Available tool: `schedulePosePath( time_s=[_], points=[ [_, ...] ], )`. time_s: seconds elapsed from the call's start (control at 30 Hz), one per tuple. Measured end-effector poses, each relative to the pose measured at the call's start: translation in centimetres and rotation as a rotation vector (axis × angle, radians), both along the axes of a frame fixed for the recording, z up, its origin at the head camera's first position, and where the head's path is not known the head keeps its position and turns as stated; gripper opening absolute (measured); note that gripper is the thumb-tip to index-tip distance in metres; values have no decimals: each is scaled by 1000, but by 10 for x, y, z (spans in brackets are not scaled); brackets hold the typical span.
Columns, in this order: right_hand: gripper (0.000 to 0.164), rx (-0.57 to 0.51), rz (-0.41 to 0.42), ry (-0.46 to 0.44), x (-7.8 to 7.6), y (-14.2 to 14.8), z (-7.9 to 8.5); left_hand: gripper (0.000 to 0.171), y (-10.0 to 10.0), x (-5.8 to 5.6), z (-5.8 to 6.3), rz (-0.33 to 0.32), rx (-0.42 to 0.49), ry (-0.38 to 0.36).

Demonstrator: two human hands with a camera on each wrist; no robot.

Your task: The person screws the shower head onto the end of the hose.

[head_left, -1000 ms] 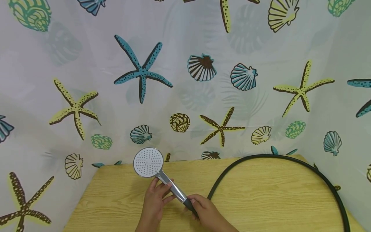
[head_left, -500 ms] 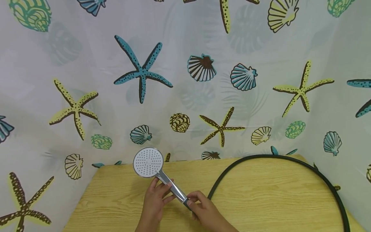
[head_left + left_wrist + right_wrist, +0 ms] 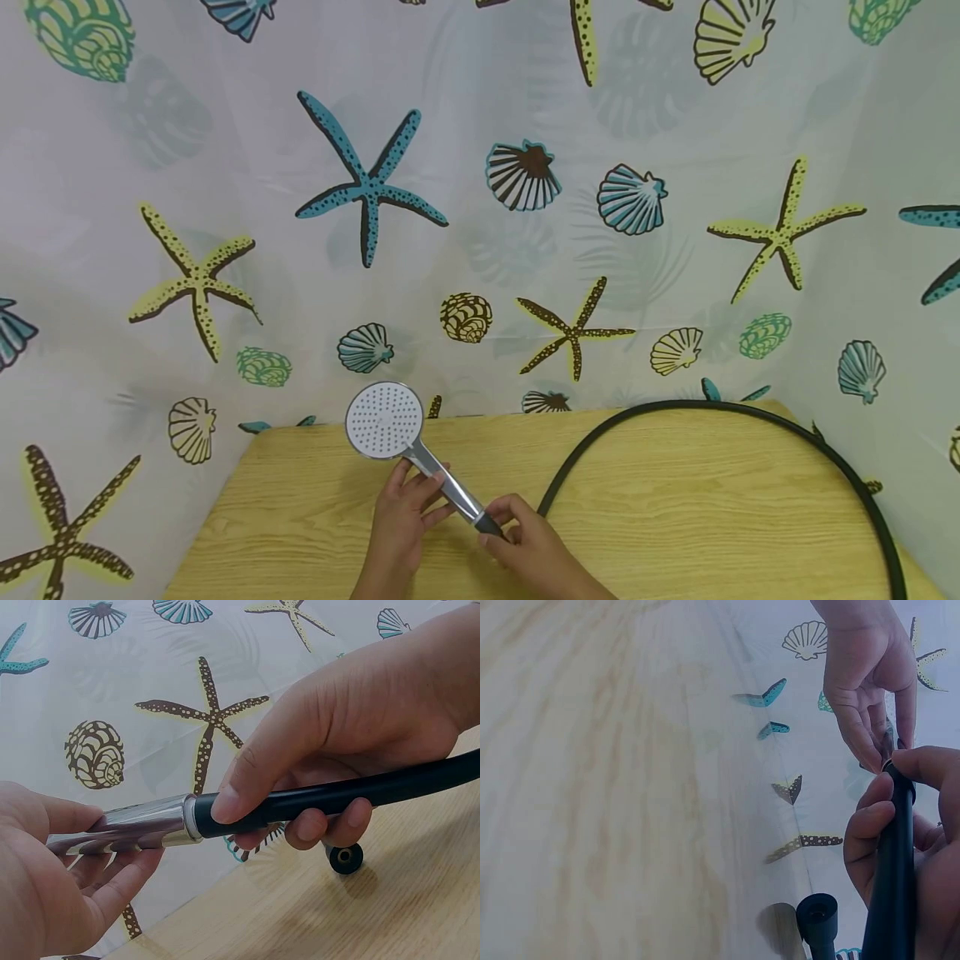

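A chrome hand shower (image 3: 385,420) with a round white spray face tilts up to the left in the head view. My left hand (image 3: 400,521) holds its chrome handle (image 3: 447,485) between thumb and fingers. At the handle's lower end, my right hand (image 3: 536,546) grips the black end of a hose (image 3: 300,802) between thumb and curled fingers. In the left wrist view this black end meets a pale ring at the handle's rim, with no gap visible. Whether threads are engaged inside is hidden.
The black hose (image 3: 675,406) loops across the right half of the wooden table (image 3: 300,500). Its other end (image 3: 346,859), a round black fitting with a hole, lies near the table's back edge. A white curtain (image 3: 465,250) printed with shells and starfish surrounds the table.
My right thumb and fingers have shifted around the black hose end, the thumb moving along it and lower. The left hand and the hand shower stay where they were.
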State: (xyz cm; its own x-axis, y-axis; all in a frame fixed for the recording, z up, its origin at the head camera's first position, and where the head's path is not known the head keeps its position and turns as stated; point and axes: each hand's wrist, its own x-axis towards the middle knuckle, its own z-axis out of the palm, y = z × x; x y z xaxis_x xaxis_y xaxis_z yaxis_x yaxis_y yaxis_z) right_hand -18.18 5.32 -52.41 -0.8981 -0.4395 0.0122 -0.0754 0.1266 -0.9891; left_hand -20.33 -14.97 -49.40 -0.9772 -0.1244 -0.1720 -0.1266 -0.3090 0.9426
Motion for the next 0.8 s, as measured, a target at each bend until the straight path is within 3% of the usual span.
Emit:
schedulePosePath(
  time_s=[0.8],
  points=[
    [30,22,17,12,2,2,0,58,0,1,1,3,5,1]
  ],
)
